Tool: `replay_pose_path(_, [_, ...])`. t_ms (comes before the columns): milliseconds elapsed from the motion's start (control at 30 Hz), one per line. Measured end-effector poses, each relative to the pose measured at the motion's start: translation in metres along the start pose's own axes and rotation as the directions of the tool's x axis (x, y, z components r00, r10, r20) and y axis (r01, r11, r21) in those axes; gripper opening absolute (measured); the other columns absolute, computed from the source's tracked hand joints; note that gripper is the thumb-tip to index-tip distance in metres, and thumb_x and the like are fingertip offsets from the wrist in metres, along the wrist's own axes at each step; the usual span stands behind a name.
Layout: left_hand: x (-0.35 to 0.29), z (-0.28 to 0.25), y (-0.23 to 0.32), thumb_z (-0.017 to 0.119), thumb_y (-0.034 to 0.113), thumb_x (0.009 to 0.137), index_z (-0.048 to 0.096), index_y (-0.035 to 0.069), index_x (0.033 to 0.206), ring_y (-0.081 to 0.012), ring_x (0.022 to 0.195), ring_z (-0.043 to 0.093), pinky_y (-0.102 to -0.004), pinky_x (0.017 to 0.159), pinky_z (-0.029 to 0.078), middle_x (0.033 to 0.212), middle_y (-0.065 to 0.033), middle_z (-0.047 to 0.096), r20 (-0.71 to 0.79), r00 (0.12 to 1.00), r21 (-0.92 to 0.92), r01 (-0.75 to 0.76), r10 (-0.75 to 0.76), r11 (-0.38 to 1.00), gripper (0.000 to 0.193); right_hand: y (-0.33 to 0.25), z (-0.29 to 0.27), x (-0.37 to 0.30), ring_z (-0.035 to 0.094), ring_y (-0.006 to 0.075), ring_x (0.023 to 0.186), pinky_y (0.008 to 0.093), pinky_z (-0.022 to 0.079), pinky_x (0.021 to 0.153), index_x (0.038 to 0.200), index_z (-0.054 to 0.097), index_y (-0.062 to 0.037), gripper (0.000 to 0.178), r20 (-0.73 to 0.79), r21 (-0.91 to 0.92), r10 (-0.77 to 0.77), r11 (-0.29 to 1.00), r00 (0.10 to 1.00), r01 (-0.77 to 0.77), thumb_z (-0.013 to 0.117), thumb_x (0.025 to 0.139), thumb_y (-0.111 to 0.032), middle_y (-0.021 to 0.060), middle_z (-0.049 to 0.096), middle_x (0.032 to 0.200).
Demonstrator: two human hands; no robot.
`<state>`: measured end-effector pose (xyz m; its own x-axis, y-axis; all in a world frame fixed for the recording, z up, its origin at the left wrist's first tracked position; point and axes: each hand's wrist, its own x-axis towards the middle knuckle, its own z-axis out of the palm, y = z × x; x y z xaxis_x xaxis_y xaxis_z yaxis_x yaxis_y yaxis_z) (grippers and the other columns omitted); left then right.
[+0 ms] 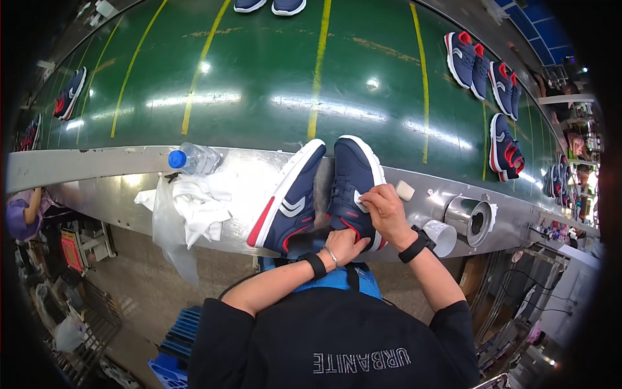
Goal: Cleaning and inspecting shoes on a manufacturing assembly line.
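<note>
Two navy sneakers with white soles and red trim rest on the steel ledge (84, 170) in front of me. The left sneaker (289, 202) lies tilted on its side, showing its white stripes. My left hand (343, 245) grips the heel of the right sneaker (353, 178), which stands upright. My right hand (383, 209) presses a small white cloth (360, 201) against that sneaker's side near the laces. Both wrists wear black bands.
A water bottle (193, 158) with a blue cap lies by crumpled white rags (188, 207) at the left. A white eraser-like block (405, 190), a tape roll (442, 235) and a metal cup (473, 219) sit at the right. More sneakers (483, 68) ride the green conveyor belt (259, 71).
</note>
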<state>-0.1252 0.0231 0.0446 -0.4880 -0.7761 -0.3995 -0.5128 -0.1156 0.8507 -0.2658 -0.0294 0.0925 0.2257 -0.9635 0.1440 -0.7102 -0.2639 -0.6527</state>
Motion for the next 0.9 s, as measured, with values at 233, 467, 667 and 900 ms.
replay_pose_path(233, [0.000, -0.004, 0.000, 0.061, 0.040, 0.077, 0.052, -0.001, 0.053, -0.0333, 0.051, 0.056, -0.0392, 0.050, 0.043, 0.051, -0.0170, 0.053, 0.031, 0.999, 0.008, 0.028, -0.029, 1.000, 0.048, -0.006, 0.007, 0.006, 0.051, 0.0249, 0.075, 0.0315, 0.042, 0.065, 0.079, 0.061, -0.0032, 0.014, -0.041, 0.011, 0.051, 0.999, 0.998, -0.051, 0.060, 0.068, 0.006, 0.0086, 0.052, 0.078])
replay_pose_path(467, [0.001, -0.008, 0.001, 0.058, 0.043, 0.078, 0.054, -0.001, 0.055, -0.0365, 0.058, 0.057, -0.0418, 0.057, 0.045, 0.058, -0.0208, 0.055, 0.152, 0.985, 0.006, 0.085, -0.085, 0.996, 0.050, 0.005, -0.024, -0.041, 0.052, 0.0127, 0.079, 0.0264, 0.044, 0.068, 0.090, 0.052, -0.0020, 0.005, -0.003, 0.591, 0.511, 0.694, 0.860, -0.410, 0.051, 0.085, -0.004, 0.0068, 0.056, 0.096])
replay_pose_path(667, [0.007, -0.013, -0.010, 0.057, 0.048, 0.077, 0.056, -0.001, 0.054, -0.0326, 0.051, 0.056, -0.0399, 0.050, 0.042, 0.052, -0.0180, 0.054, 0.151, 0.980, 0.105, 0.114, -0.130, 0.988, 0.054, 0.004, -0.096, -0.106, 0.052, 0.0053, 0.072, 0.0188, 0.042, 0.066, 0.093, 0.056, -0.0017, 0.009, -0.015, 0.869, 0.795, 0.310, 0.607, -0.385, 0.055, 0.085, -0.007, 0.0013, 0.060, 0.082])
replay_pose_path(900, [0.009, -0.014, -0.004, 0.062, 0.039, 0.076, 0.054, -0.003, 0.055, -0.0284, 0.046, 0.055, -0.0370, 0.046, 0.040, 0.049, -0.0178, 0.052, 0.136, 0.991, 0.059, -0.009, 0.001, 0.998, 0.047, 0.069, -0.166, -0.191, 0.057, 0.0121, 0.066, 0.0255, 0.045, 0.061, 0.082, 0.061, -0.0004, 0.009, -0.686, 0.345, 0.665, 0.654, 0.295, -0.673, 0.063, 0.075, -0.005, 0.0063, 0.062, 0.074])
